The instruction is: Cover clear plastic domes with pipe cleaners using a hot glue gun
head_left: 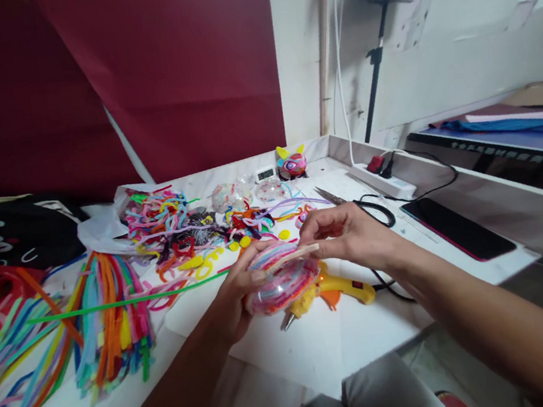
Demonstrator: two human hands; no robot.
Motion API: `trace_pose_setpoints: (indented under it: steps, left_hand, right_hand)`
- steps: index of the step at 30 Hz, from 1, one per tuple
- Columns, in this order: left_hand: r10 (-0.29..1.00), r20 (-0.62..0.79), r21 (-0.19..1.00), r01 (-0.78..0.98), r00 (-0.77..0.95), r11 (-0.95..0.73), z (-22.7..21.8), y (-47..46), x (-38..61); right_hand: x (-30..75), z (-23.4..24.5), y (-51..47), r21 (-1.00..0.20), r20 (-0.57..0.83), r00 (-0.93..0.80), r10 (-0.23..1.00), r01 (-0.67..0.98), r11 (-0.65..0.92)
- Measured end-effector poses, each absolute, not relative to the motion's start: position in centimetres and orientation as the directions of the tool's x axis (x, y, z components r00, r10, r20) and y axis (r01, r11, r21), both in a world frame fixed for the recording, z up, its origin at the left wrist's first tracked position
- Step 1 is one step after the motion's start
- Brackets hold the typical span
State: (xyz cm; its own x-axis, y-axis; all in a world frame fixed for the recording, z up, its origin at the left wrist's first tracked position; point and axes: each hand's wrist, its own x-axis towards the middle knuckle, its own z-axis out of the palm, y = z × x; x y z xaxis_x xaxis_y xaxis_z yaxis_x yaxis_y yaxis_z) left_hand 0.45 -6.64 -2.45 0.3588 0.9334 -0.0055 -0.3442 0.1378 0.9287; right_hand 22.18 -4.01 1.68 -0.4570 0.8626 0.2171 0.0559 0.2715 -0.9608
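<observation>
A clear plastic ball with pink, red and blue pipe cleaners coiled on it rests in my left hand, whose fingers wrap its left side. At the ball's upper right, my right hand pinches a pale cream pipe cleaner between thumb and fingers, laid along the coils. Just behind and below the ball lies a yellow glue gun, its metal nozzle pointing to the front left and a small orange light glowing on it. The ball hides part of the glue gun.
Bundles of coloured pipe cleaners lie at left, beside a plastic bag of curled pieces. At the back sit a decorated ball and small clock. Scissors, a power strip and a phone lie on the right.
</observation>
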Motion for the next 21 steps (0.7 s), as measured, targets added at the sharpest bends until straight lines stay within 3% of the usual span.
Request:
trace_pose_setpoints:
  steps: [12, 18, 21]
  left_hand:
    - [0.946, -0.038, 0.927, -0.342, 0.323, 0.154, -2.6, -6.5, 0.4]
    - [0.954, -0.116, 0.893, -0.392, 0.278, 0.223, -2.8, -6.8, 0.8]
    - [0.948, -0.058, 0.887, -0.419, 0.312, 0.192, -2.7, -6.8, 0.8]
  right_hand:
    - [22.0, 1.1, -3.0, -0.957, 0.237, -0.505, 0.830, 0.025, 0.288]
    - [21.8, 1.0, -2.9, -0.990, 0.143, -0.490, 0.860, -0.070, 0.125]
    - [21.6, 1.3, -2.8, -0.994, 0.091, -0.486, 0.869, -0.101, 0.047]
